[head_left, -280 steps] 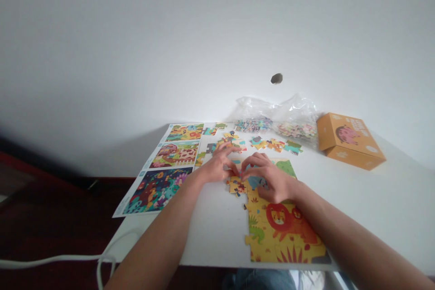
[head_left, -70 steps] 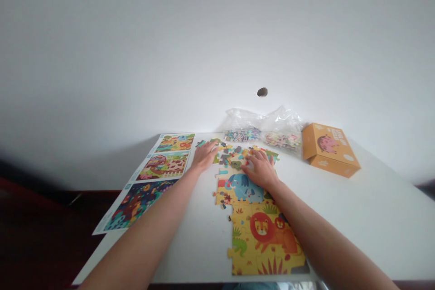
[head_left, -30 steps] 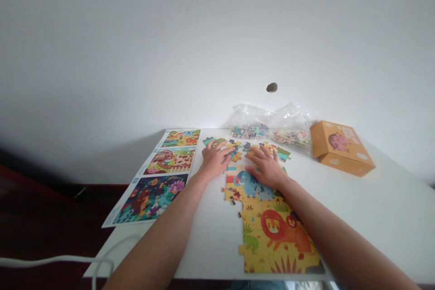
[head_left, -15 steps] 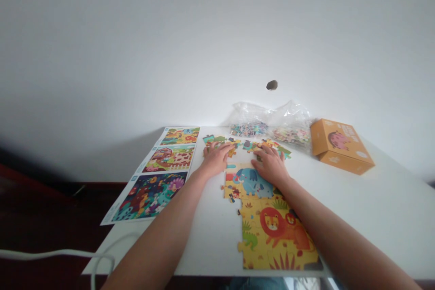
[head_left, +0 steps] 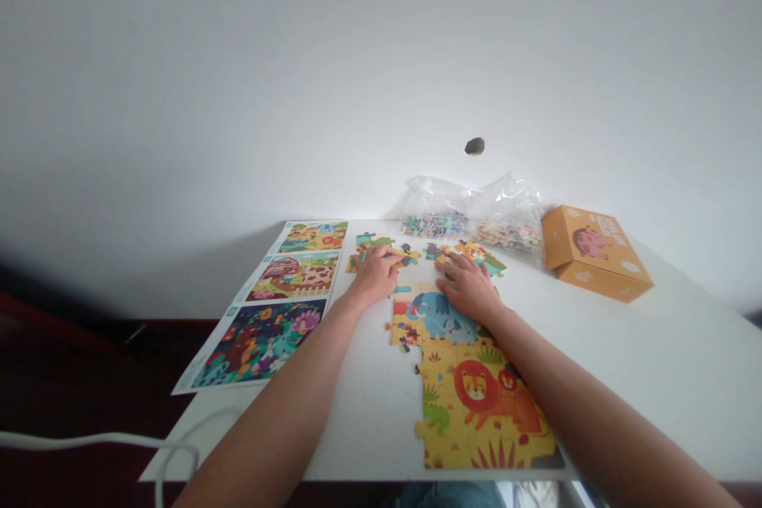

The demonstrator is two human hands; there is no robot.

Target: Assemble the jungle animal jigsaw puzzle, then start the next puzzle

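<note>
A partly joined puzzle [head_left: 476, 389] with lions and blue elephants lies on the white table, its left edge stepped. Beyond it are loose pieces in two groups, a left one [head_left: 374, 241] and a right one [head_left: 485, 258]. My left hand [head_left: 376, 276] rests on the left group, fingers apart, with no piece visibly gripped. Over the right group and the top of the elephant part, my right hand [head_left: 467, 282] lies with its fingers spread, palm down.
A sheet with three printed pictures [head_left: 267, 341] lies at the left. Two clear bags of pieces [head_left: 434, 224] [head_left: 509, 234] stand against the wall, beside an orange box [head_left: 595, 254]. A white cable [head_left: 89, 440] crosses the lower left.
Some loose pieces under both hands have shifted slightly, those at the left spreading outward. My right hand has moved a little to the left. The whole view has shifted slightly.
</note>
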